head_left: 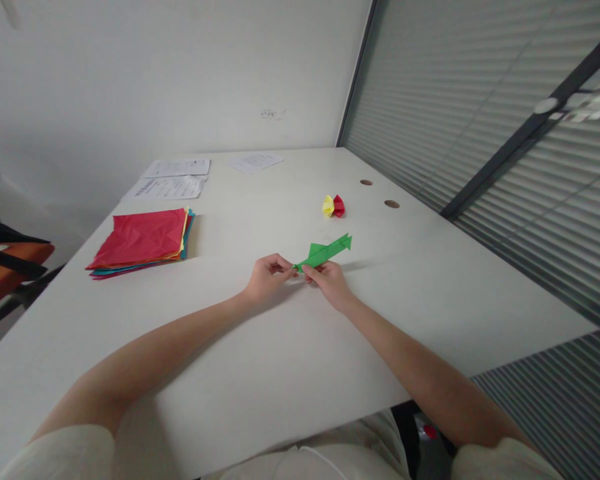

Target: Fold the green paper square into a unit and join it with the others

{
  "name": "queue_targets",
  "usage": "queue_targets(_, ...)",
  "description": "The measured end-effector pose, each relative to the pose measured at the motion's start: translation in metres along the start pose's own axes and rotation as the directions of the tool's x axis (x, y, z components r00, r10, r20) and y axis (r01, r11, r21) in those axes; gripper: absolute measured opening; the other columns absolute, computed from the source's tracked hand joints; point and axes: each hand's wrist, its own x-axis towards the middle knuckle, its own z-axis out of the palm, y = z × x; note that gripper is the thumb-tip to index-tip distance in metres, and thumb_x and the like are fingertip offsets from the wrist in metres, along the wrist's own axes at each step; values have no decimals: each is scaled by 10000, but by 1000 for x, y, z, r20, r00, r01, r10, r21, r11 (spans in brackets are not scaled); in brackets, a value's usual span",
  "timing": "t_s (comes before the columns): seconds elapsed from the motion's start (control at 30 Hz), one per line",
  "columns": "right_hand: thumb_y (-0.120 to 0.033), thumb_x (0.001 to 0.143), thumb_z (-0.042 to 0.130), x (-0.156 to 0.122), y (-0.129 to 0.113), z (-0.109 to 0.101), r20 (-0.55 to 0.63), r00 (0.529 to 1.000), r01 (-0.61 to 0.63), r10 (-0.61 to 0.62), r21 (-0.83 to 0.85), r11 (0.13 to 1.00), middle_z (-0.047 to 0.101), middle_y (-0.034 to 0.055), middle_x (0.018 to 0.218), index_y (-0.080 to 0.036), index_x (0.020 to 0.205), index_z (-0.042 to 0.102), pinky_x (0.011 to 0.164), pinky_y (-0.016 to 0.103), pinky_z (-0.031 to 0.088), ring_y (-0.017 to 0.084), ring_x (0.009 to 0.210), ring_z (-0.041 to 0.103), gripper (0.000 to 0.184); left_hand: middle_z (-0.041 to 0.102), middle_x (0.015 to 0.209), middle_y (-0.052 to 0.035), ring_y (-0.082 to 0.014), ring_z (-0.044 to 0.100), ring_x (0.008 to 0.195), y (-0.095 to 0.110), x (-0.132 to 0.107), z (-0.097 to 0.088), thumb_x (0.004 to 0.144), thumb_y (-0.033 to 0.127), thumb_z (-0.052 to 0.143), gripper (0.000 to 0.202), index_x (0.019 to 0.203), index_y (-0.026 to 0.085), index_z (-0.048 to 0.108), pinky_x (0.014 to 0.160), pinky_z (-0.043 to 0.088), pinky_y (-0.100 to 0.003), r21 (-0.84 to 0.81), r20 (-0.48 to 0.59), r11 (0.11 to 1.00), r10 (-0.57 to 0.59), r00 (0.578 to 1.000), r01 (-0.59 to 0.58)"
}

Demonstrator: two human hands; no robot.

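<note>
A strip of folded green paper, with a notched far end and a triangular flap on its upper side, slants up to the right just over the table. My left hand pinches its lower left tip between thumb and fingers. Close beside it, my right hand grips the same paper from below, thumb on top near that tip. Parts of the fingers are hidden behind the paper. Beyond the hands lie a small yellow folded piece and a red one, touching each other.
On the white table, a stack of coloured paper, red on top, lies to the left. Printed sheets and another sheet are at the back. Blinds border the right; an orange chair stands at left.
</note>
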Motion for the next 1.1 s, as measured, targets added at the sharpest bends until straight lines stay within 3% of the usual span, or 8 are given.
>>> queue_targets(0.17, -426, 602, 782, 1, 5, -1, 73, 997, -10, 11, -8, 1000, 541, -27, 538, -137, 677, 676, 476, 239, 282, 78, 495, 404, 317, 688, 639, -46, -151, 652, 607, 0, 0, 0, 622, 375, 800, 302, 628, 148, 601, 629, 528, -287, 25, -5, 1000, -10, 1000, 10)
queue_targets(0.43, -457, 593, 764, -2, -2, 0, 51, 997, -62, 62, -4, 998, 592, 3, 539, -141, 650, 680, 471, 239, 324, 97, 504, 465, 331, 706, 663, -68, -165, 668, 627, -2, 3, -1, 647, 370, 785, 300, 678, 131, 606, 630, 531, -296, -68, 36, 992, -108, 994, 110)
queue_targets(0.63, -439, 612, 762, 2, 9, -2, 35, 997, -66, 64, 58, 996, 584, 3, 533, -140, 617, 659, 476, 242, 329, 86, 483, 454, 316, 694, 643, -42, -147, 664, 634, -2, 3, 0, 696, 347, 745, 254, 746, 130, 624, 671, 522, -292, -211, 64, 971, -105, 992, 116)
queue_targets(1.1, -446, 644, 750, 0, 5, -1, 102, 994, -34, 36, -21, 999, 634, 29, 582, -128, 737, 729, 451, 225, 319, 85, 497, 439, 333, 722, 691, -92, -191, 695, 662, -4, 2, 0, 655, 401, 788, 327, 717, 115, 641, 682, 554, -332, -74, 8, 993, -96, 995, 97)
